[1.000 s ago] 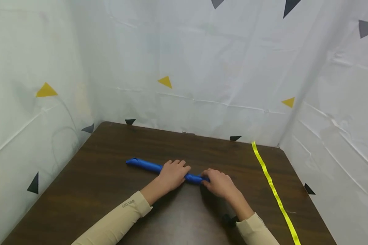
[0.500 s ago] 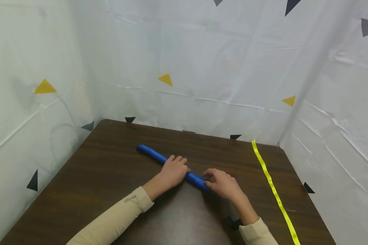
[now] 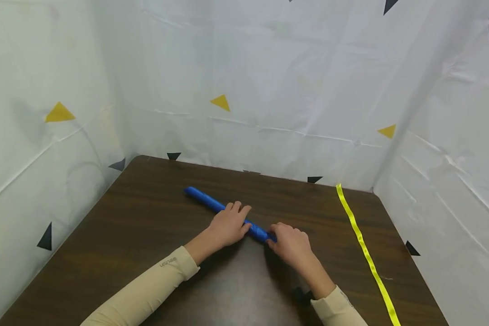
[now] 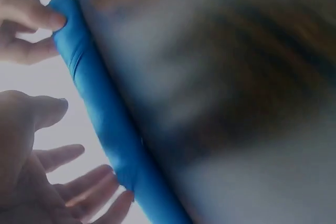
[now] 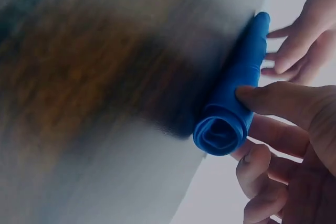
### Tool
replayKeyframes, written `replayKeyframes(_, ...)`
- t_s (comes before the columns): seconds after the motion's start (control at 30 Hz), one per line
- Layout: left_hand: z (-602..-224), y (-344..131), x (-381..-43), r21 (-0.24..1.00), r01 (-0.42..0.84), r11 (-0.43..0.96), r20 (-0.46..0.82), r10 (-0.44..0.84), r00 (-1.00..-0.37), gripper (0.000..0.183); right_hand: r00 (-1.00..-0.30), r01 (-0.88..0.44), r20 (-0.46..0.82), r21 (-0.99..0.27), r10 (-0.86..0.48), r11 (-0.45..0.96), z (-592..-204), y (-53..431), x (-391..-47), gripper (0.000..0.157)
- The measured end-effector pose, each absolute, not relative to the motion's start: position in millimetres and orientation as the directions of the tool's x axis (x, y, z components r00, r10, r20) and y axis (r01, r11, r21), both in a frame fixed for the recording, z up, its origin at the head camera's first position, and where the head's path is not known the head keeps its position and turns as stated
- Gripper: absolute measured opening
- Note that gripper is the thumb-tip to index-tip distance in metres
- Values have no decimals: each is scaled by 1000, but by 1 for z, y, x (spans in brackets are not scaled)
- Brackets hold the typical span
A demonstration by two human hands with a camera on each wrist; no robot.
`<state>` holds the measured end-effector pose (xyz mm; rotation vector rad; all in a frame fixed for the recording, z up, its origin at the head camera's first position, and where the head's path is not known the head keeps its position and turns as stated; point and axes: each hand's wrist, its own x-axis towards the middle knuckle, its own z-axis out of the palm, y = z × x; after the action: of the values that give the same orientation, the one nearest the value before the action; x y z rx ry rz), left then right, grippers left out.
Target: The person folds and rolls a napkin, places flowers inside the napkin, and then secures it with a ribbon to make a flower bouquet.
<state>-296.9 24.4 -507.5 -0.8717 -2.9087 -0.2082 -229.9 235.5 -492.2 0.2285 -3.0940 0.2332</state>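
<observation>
A blue rolled-up cloth (image 3: 205, 199) lies slantwise on the brown table, its far end to the left. My left hand (image 3: 227, 225) is over the middle of the roll. In the left wrist view its fingers are loosely extended, with fingertips at the blue cloth (image 4: 107, 119) and the thumb held off it. At the near right end, my right hand (image 3: 292, 244) pinches the roll between thumb and fingers. The right wrist view shows the open spiral end of the cloth (image 5: 220, 132) beside my right thumb (image 5: 273, 98).
A long yellow ribbon (image 3: 360, 240) runs down the right side of the table (image 3: 155, 194). White sheeting (image 3: 269, 68) with yellow and dark triangles encloses the table at the back and both sides. A dark object (image 3: 303, 296) sits by my right wrist.
The roll has turned, its left end swinging away toward the back. My right hand loosened at its end, then pinched it again. My left hand's fingers have spread from their grip.
</observation>
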Motion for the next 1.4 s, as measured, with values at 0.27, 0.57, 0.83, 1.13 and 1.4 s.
replayKeyframes(0.27, -490, -1, -301, 163, 336, 928, 14, 338, -941, 66, -989, -144, -11, -180, -149, 973, -487, 238, -226, 30)
replayKeyframes(0.57, -496, 4, -317, 236, 263, 936, -53, 283, -958, 72, -979, -199, 11, -242, -202, 950, -492, 235, -211, 39)
replayKeyframes(0.83, -503, 19, -333, 240, 312, 919, -83, 340, -937, 70, -946, -324, 54, -124, -320, 938, -495, 228, -198, 47)
replayKeyframes(1.13, -506, 35, -343, 328, 362, 873, -100, 413, -905, 66, -901, -426, -20, -138, -433, 894, -491, 224, -190, 44)
replayKeyframes(1.4, -507, 47, -344, 364, 402, 840, -127, 473, -872, 70, -896, -421, -69, -177, -438, 890, -494, 224, -186, 50)
